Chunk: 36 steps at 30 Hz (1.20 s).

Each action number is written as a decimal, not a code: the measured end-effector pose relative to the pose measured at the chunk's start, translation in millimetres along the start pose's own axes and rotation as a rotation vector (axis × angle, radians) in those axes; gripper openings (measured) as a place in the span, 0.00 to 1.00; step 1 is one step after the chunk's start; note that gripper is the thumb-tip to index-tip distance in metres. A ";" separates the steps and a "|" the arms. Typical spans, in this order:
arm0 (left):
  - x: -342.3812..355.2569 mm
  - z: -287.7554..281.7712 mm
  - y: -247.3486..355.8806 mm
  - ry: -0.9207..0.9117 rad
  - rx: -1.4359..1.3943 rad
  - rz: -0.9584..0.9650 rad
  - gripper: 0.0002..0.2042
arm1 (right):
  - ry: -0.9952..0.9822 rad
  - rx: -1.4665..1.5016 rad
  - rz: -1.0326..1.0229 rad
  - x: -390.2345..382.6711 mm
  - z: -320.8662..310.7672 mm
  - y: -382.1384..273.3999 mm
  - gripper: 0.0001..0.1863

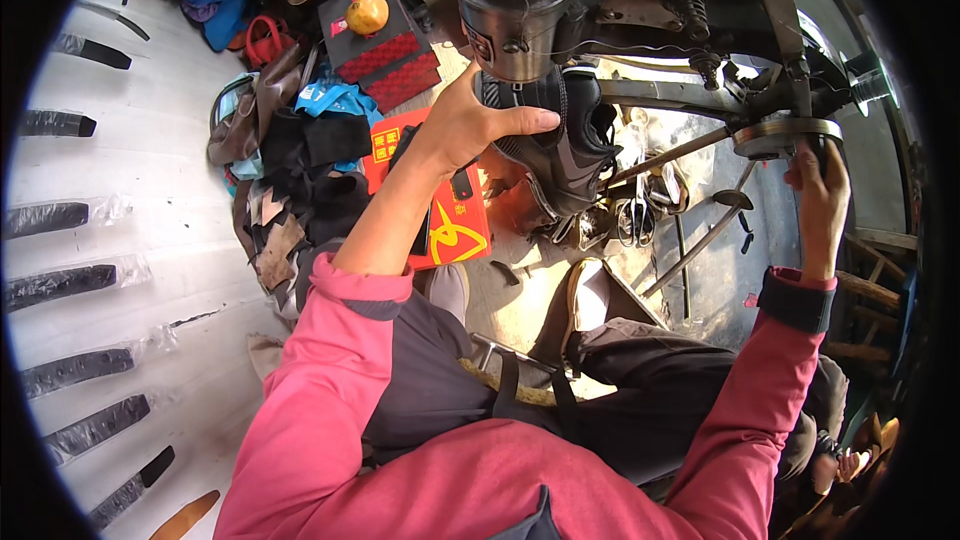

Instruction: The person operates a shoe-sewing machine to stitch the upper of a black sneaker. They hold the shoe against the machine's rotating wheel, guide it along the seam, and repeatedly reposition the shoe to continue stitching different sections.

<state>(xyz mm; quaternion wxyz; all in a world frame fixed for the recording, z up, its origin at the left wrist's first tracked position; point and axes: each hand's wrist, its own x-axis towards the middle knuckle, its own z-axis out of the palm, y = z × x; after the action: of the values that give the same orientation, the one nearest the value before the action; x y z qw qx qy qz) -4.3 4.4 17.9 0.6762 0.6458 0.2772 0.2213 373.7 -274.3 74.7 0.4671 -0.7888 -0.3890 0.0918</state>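
Shoe (572, 148) gripped in widely spread left hand (465, 128) — right hand (825, 198) curled on 1 wheel (780, 138).

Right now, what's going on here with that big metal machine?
Somebody in a pink top is sitting at the metal machine. Their left hand holds a dark shoe up close below the machine's round metal part. Their right hand is at the rim of a round wheel on the machine's right side. I can't tell from this whether the wheel is turning.
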 end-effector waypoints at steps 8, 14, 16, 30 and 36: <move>0.3 0.3 5.6 -0.036 -0.044 0.037 0.31 | 0.197 -0.397 0.333 21.5 -16.6 98.0 0.14; 3.0 -3.1 8.9 -0.063 -0.041 -0.005 0.43 | -0.152 -0.440 0.265 -18.2 54.8 111.5 0.22; 3.2 -3.2 12.1 -0.078 -0.037 -0.006 0.42 | -0.048 -0.312 0.369 -27.2 65.3 90.2 0.28; 8.3 -16.7 19.5 -0.242 -0.036 -0.121 0.30 | -0.183 0.615 0.060 -92.9 197.1 -151.5 0.14; 9.5 -15.6 16.2 -0.249 -0.063 -0.033 0.27 | -0.235 0.899 0.255 -90.5 198.6 -158.8 0.16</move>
<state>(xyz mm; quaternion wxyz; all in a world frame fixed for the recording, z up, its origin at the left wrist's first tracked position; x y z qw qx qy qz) -6.5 23.5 33.0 0.7288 0.6421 0.1947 0.1369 127.4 -163.9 74.6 0.6997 -0.5343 -0.2612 0.3959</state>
